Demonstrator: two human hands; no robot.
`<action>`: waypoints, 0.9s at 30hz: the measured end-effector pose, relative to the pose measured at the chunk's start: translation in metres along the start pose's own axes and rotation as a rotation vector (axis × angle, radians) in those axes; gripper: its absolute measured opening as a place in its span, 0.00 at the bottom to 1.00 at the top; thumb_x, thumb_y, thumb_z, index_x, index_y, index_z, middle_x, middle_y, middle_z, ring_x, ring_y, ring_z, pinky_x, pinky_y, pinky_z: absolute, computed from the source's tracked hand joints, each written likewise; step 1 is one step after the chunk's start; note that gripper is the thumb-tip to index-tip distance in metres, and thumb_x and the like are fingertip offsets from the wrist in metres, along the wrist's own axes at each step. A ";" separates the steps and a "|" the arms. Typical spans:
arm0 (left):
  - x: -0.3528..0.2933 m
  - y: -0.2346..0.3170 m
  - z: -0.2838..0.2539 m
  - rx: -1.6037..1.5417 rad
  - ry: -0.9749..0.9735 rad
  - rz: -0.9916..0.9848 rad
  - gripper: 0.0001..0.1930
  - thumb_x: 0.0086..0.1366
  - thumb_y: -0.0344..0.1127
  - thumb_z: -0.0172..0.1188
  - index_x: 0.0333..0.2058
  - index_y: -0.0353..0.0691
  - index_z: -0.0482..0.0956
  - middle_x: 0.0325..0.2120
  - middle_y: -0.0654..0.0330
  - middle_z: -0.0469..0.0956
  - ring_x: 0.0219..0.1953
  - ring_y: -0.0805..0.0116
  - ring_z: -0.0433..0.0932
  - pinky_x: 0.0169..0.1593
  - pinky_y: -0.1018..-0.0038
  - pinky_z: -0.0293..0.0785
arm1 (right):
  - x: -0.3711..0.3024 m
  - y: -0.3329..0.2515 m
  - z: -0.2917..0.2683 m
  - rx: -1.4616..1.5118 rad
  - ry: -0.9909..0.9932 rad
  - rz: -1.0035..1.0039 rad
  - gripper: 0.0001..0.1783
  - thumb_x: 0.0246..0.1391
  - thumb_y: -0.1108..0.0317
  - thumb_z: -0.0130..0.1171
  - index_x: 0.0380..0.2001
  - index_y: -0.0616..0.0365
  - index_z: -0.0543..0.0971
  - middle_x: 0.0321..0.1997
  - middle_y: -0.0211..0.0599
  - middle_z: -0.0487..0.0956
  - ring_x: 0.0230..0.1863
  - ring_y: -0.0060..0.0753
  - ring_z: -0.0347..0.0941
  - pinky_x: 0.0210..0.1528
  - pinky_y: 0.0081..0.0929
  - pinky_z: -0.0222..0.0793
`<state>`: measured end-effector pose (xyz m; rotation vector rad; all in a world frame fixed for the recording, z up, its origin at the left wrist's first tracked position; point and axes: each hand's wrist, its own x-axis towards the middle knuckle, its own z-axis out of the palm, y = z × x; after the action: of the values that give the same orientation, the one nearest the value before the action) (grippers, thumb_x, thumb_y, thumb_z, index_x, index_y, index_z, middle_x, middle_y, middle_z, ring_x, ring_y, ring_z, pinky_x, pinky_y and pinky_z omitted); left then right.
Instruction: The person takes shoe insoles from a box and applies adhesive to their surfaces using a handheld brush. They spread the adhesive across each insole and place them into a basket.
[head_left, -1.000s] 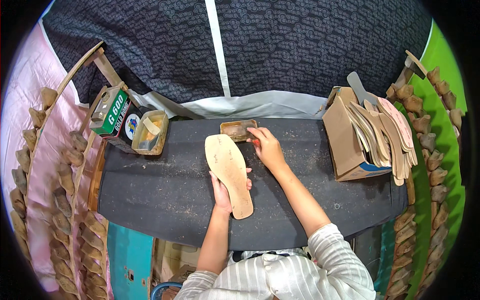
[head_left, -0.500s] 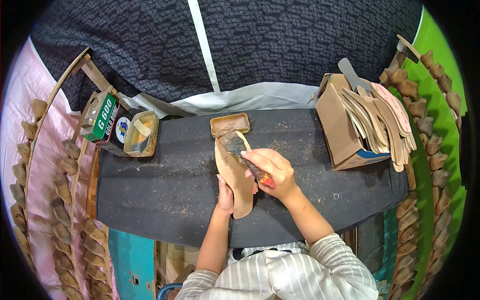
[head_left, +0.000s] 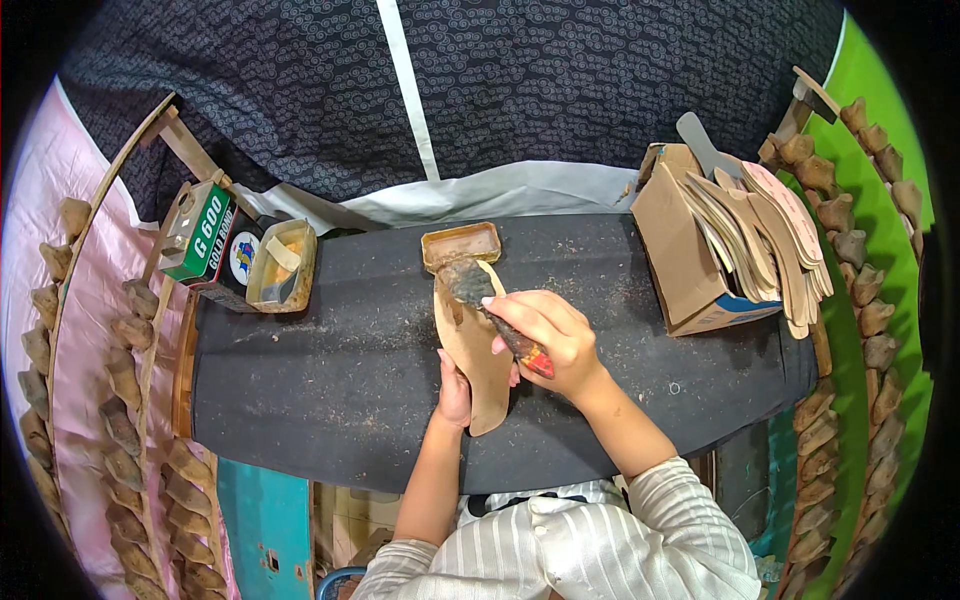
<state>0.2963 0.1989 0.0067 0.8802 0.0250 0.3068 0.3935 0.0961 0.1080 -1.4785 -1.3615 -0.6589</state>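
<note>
A tan insole (head_left: 468,345), shaped like a shoe sole, lies lengthwise in my left hand (head_left: 455,392). The thumb rests along its left edge, with fingertips showing past its right edge. My right hand (head_left: 550,335) grips a brush (head_left: 518,338) with a dark, red-tipped handle. Its dark, crusted bristles (head_left: 468,283) press on the insole's far end, where a damp-looking brown patch shows. Just beyond that end stands a small rectangular tray (head_left: 461,243) stained yellowish brown.
At right, a cardboard box (head_left: 690,270) holds several sole-shaped boards (head_left: 775,240). A green and black can (head_left: 205,240) and an open tub (head_left: 283,265) stand at left. Racks of wooden shoe lasts (head_left: 123,420) flank the black-covered table (head_left: 330,390), which carries scattered crumbs.
My right hand and the brush have shifted very slightly right along with the insole. The bristles stay over its far end, and both grips are unchanged.
</note>
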 end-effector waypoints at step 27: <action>-0.004 -0.001 -0.027 -0.050 -0.094 -0.099 0.47 0.52 0.80 0.23 0.42 0.40 0.71 0.25 0.64 0.74 0.29 0.73 0.72 0.32 0.79 0.68 | -0.003 -0.019 -0.009 0.076 -0.214 -0.105 0.19 0.36 0.69 0.67 0.36 0.61 0.79 0.28 0.35 0.77 0.28 0.35 0.76 0.29 0.28 0.72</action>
<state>0.2888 0.2183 -0.0117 0.8403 -0.0260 0.1729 0.3769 0.0842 0.1139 -1.4558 -1.6197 -0.5188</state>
